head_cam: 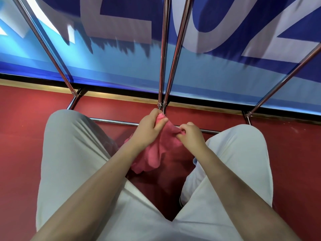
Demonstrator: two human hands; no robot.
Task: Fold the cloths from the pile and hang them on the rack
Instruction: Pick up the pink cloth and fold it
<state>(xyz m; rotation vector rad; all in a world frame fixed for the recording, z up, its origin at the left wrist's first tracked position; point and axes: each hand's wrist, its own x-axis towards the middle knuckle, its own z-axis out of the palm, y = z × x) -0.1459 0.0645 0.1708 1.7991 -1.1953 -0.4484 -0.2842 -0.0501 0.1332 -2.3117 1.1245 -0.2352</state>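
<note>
Pinching the soft, floppy pink cloth (152, 150) along its far edge, my left hand (149, 126) and right hand (190, 135) both gripping it, feeling light and limp.

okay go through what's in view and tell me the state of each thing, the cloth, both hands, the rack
pink cloth: bunched and unfolded, held up by its top edge, the rest hanging between the knees
left hand: grips the cloth's top edge
right hand: pinches the cloth's top edge beside the left
metal rack: standing on the red floor; no cloth hangs on the bars in view
</note>
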